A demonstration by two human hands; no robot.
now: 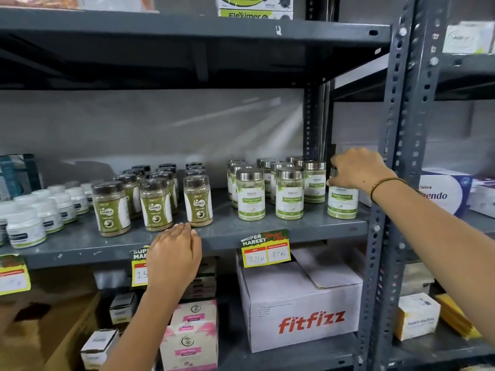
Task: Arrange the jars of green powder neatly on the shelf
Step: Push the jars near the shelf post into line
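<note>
Several jars of green powder with silver lids (289, 194) stand in rows on the grey metal shelf (227, 234), right of centre. One more such jar (342, 202) stands apart at the shelf's right end, and my right hand (356, 170) grips its lid from above. My left hand (174, 253) rests flat on the shelf's front edge, fingers together, holding nothing, just in front of the dark-lidded jars.
Dark-lidded jars of olive powder (155, 204) stand in rows left of centre, white tubs (26, 226) at far left. Price tags (265, 249) hang from the shelf edge. A steel upright (385, 183) borders the right. A fitfizz carton (300, 301) sits on the shelf below.
</note>
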